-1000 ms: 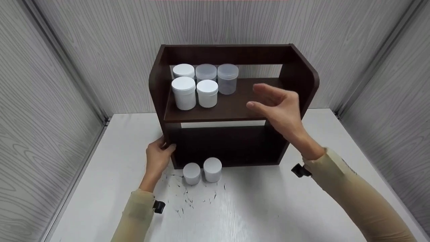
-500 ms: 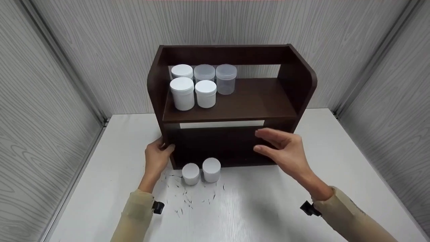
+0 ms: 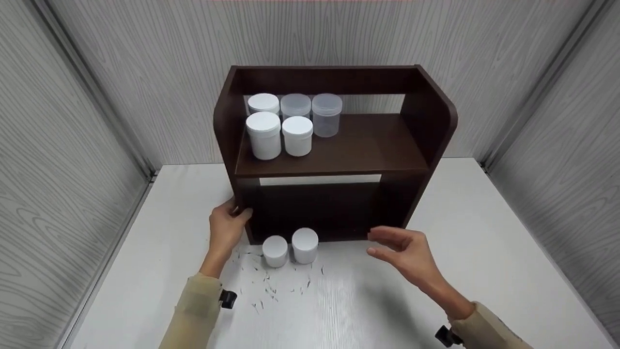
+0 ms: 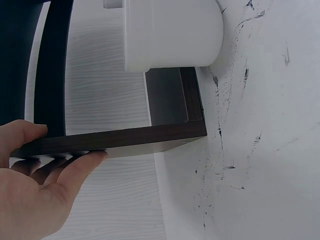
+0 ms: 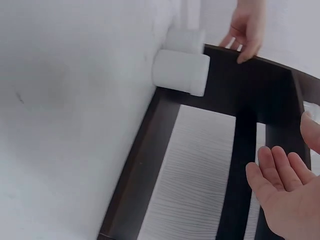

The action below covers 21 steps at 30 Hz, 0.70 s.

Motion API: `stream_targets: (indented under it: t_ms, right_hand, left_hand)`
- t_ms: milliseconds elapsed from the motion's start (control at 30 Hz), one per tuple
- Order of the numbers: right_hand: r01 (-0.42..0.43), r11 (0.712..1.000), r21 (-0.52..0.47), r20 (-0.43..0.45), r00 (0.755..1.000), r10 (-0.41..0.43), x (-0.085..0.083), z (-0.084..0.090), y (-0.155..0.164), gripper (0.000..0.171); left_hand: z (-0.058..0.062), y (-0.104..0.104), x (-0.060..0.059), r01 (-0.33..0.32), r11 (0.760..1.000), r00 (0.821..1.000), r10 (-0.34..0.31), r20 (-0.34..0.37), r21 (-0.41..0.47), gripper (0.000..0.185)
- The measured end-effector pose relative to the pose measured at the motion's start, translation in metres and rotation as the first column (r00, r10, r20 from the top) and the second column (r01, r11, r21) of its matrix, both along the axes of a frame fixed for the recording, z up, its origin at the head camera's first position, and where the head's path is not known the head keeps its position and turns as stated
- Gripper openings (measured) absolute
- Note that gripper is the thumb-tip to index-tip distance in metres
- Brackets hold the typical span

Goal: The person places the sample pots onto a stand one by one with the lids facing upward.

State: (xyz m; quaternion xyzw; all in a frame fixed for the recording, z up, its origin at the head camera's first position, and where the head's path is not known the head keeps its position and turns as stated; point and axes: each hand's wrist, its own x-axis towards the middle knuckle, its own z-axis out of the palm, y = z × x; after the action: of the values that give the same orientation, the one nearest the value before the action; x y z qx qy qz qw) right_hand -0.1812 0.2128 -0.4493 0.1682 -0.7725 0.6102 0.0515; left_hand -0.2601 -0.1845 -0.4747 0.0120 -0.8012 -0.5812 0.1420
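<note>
My left hand [image 3: 225,232] grips the left side panel of a dark brown two-tier shelf [image 3: 368,145]; in the left wrist view its thumb and fingers lie on either side of the panel. Just right of that hand, two white lidded jars [image 3: 305,246] stand side by side on the table at the shelf's front edge. My right hand [image 3: 409,256] hovers in front of the lower right of the shelf, thumb and fingers apart with nothing between them. On the upper tier, at the left, are three white jars [image 3: 265,140] and two translucent jars [image 3: 326,116].
The white table [image 3: 339,305] carries small dark scuff marks in front of the two jars. Grey wood-patterned walls [image 3: 72,184] enclose it at the back and both sides. The shelf's right side panel [image 3: 438,116] rises near the right hand.
My right hand has come down from the upper tier, past the lower tier, to just above the table in front of the shelf. The left hand has kept its place on the side panel.
</note>
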Motion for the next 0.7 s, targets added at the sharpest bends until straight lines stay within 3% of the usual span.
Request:
stream_targets:
  t_ms: [367, 700]
  right_hand:
    - [-0.014, 1.0, 0.016, 0.1, 0.995, 0.013, -0.004, -0.03, 0.005, 0.039]
    - [-0.059, 0.995, 0.086, 0.117, 0.992, 0.048, -0.01, -0.047, 0.002, 0.046]
  left_hand:
    - [0.001, 0.0, -0.003, -0.001, 1.0, 1.0, 0.001, 0.007, -0.007, 0.054]
    - [-0.001, -0.001, -0.003, 0.001, 1.0, 1.0, -0.001, 0.018, 0.005, 0.054]
